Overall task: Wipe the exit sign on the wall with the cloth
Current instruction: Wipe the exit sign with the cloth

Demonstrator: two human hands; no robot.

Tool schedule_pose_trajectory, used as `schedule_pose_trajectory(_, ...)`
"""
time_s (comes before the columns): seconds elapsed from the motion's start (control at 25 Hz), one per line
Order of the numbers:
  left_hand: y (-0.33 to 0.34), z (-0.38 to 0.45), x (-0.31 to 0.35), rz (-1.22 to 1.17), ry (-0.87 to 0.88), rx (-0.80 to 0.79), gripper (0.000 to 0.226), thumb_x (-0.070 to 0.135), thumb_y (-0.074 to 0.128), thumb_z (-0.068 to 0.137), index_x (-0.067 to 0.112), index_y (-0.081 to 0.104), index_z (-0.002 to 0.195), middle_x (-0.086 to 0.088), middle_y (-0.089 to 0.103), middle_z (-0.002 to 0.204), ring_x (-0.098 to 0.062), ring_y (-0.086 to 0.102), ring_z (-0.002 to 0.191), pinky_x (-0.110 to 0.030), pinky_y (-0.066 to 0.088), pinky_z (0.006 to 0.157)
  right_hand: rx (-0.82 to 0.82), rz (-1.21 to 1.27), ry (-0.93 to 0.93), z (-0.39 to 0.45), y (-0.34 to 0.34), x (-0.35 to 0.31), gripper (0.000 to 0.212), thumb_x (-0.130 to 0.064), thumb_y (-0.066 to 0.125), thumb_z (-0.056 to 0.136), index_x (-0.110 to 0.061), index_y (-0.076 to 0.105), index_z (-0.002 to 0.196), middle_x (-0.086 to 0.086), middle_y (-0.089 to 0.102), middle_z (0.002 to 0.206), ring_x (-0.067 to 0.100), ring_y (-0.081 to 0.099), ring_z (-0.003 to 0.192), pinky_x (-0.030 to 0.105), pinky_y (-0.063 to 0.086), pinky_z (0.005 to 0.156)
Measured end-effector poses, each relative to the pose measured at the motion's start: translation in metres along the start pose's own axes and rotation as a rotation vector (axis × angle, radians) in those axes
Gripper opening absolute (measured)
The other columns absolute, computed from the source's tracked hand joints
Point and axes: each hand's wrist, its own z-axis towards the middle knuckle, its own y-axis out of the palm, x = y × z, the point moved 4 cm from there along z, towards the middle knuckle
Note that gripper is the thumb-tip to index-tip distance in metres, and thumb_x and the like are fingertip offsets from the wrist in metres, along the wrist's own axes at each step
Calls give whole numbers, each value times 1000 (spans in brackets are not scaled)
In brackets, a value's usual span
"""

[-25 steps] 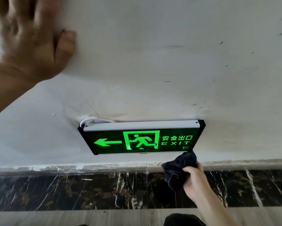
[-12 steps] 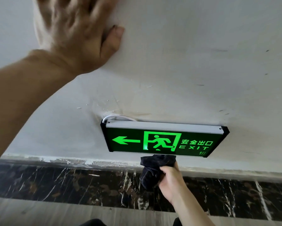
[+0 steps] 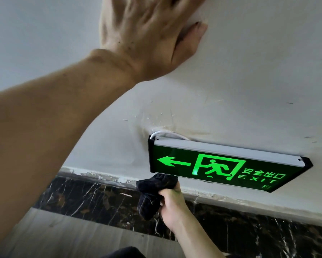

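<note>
- Where the off-white plastered wall (image 3: 249, 71) meets a dark marble skirting band with white veins (image 3: 100, 198), a black-framed, green-lit rectangular exit sign (image 3: 221, 164) is mounted low on the wall, just above the skirting.
- Sign face: a green arrow pointing left, a running-figure pictogram in a doorway, and Chinese characters over the word "EXIT"; a pale grey strip runs along the top edge.
- A thin white cable (image 3: 165, 134) loops out of the wall behind the sign's upper left corner.
- Right hand (image 3: 172, 203): fingers curled and clamped on a bunched dark, black-looking cloth (image 3: 152, 192), with its forearm coming up from the lower edge of the view.
- The top of the cloth touches the lower edge of the sign near its left end, below the arrow; the rest of the cloth hangs down in front of the skirting.
- Left hand (image 3: 147, 34): spread flat with the palm pressed against the bare wall, well above and to the left of the sign, holding nothing; the thumb points toward the right.
- A grey wood-grain floor (image 3: 72, 233) lies below the skirting.
</note>
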Motion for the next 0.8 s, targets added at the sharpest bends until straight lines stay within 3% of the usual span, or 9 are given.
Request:
schedule_pose_trajectory(0.16,1,0,-1,-11,11,3,44,36,45,98,9,67,126,-15,72,118,-38,70,98,-45,54,75,-94,-226,-4,-2,20,7,50,19,40,81,-20,56,106,20,65,110,35,59,107,53,46,96)
schedule_pose_trajectory(0.32,-1,1,-1,-44,31,11,43,35,43,100,11,62,130,-14,70,121,-37,66,99,-46,52,77,-332,-570,-56,-20,23,5,55,15,46,76,-29,68,100,9,70,101,28,64,98,40,55,84)
schedule_pose_trajectory(0.4,-3,4,-1,-35,35,5,46,37,39,100,14,55,136,-15,66,129,-35,56,107,-47,49,82,-349,-625,-134,-36,14,-6,56,13,49,75,-35,68,99,4,71,101,24,66,97,41,56,85)
schedule_pose_trajectory(0.6,-9,8,-3,-55,73,-6,56,37,45,99,16,38,151,-19,46,150,-40,36,136,-69,28,106,-155,-732,-543,-93,-27,-68,40,-11,69,74,-42,61,97,-18,71,97,3,68,87,18,53,73)
schedule_pose_trajectory(0.68,-11,5,-1,-68,91,-39,59,36,47,99,16,34,154,-19,38,155,-43,29,142,-68,18,111,-46,-830,-729,-120,-42,-97,36,-14,72,72,-40,62,95,-27,69,97,-6,64,90,8,45,75)
schedule_pose_trajectory(0.8,-15,6,-4,-136,65,-157,65,34,49,98,19,26,157,-14,26,161,-40,17,147,-63,8,117,72,-948,-883,-158,-59,-130,33,-17,70,76,-41,63,97,-33,66,97,-9,61,93,6,45,76)
